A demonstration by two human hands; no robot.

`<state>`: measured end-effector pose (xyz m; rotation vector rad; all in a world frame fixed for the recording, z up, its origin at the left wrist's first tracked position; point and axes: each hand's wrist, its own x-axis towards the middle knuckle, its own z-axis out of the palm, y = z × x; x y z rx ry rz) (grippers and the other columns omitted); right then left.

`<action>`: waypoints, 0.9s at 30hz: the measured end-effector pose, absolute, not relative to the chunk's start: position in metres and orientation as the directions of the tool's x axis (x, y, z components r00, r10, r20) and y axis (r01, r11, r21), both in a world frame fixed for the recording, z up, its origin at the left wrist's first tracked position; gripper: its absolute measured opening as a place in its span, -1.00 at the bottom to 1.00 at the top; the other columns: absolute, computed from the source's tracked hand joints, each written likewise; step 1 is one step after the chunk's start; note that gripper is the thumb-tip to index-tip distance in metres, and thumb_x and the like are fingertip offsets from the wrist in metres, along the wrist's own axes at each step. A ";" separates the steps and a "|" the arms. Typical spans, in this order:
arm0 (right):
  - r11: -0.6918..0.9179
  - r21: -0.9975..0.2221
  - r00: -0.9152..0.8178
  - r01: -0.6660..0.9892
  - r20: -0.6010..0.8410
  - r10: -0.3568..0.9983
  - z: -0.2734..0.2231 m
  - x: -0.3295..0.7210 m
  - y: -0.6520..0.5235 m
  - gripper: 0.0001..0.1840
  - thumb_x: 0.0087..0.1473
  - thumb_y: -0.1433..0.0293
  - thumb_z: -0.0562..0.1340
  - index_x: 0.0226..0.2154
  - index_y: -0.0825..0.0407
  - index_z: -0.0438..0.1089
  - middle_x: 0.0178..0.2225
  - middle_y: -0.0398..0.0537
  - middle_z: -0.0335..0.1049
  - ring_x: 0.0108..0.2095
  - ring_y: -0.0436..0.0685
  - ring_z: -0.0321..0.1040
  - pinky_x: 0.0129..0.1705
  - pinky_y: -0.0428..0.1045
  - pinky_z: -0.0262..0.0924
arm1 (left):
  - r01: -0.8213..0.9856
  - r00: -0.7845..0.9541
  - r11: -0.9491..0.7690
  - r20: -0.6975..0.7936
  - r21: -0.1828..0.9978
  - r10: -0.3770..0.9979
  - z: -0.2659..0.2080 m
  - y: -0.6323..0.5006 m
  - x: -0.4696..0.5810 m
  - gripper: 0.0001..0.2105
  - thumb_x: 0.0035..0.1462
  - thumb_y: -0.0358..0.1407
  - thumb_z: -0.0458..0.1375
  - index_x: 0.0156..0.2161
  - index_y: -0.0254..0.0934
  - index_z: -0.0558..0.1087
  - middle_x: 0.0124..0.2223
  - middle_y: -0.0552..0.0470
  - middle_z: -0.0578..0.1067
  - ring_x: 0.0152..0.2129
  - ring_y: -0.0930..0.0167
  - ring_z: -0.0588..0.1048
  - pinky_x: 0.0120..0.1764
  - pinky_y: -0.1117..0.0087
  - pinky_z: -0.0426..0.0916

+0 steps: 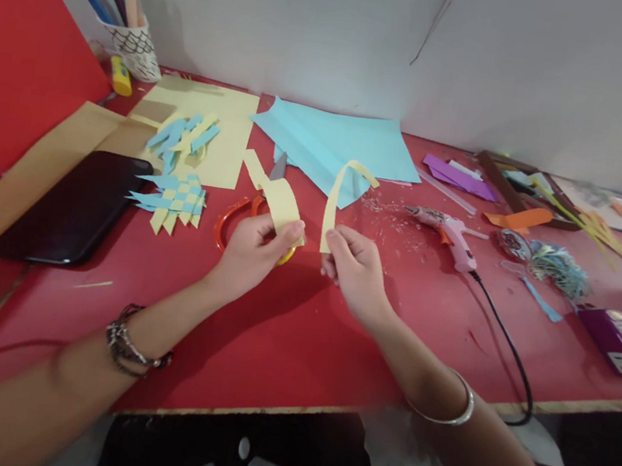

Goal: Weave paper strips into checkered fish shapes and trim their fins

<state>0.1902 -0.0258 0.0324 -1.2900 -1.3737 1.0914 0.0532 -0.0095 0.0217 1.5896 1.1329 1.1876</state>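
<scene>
Pinched in my left hand (254,252) is a wider piece of yellow paper (283,205), its far end bent over to the left. My right hand (356,268) grips the lower end of a narrow yellow paper strip (332,205), whose top curls to the right. The two papers are apart. Beneath my left hand lies a pair of scissors (227,224) with orange-red handles, partly covered by the hand and paper. To the left rests a woven blue and yellow paper piece (177,200), with a pile of cut strips (181,140) behind it.
Blue paper sheets (348,144) and a yellow sheet (232,134) lie along the wall. A dark phone (72,207) sits left. On the right are a pink glue gun (446,235) with its cord, a brown tray (509,178) and a purple power strip (613,340). A pen cup (136,52) stands back left.
</scene>
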 end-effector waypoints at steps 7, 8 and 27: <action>0.062 -0.957 -0.159 0.282 0.018 0.987 0.032 0.192 -0.025 -0.71 -0.06 0.46 0.01 -0.73 0.03 -0.02 -0.76 -0.33 -0.11 -0.72 -0.15 -0.08 -0.65 -0.16 -0.17 | 0.095 0.129 -0.207 0.194 0.974 0.972 0.021 -0.009 0.053 -0.82 0.02 -0.22 0.03 -0.45 -0.30 0.37 -0.67 0.21 0.17 -0.76 0.60 0.14 -0.72 0.59 0.04; 0.075 -0.951 -0.183 0.301 0.020 0.983 0.032 0.193 -0.025 -0.72 -0.07 0.46 0.00 -0.73 0.03 0.00 -0.75 -0.33 -0.09 -0.71 -0.15 -0.08 -0.64 -0.16 -0.16 | 0.090 0.136 -0.202 0.189 0.975 0.972 0.021 -0.009 0.053 -0.82 0.02 -0.22 0.03 -0.44 -0.30 0.37 -0.67 0.21 0.16 -0.76 0.60 0.13 -0.72 0.59 0.04; -0.043 -0.999 -0.338 0.000 -0.040 0.940 0.039 0.204 -0.018 -0.56 0.02 0.06 -0.07 -0.51 0.06 0.24 -0.59 -0.17 0.21 -0.55 -0.05 0.19 -0.45 -0.12 0.12 | 0.453 0.729 -0.865 0.469 0.216 0.499 0.024 -0.012 0.054 -0.75 0.11 -0.28 -0.02 -0.52 -0.32 0.39 -0.58 0.08 0.47 -0.64 0.47 0.38 -0.39 0.39 0.22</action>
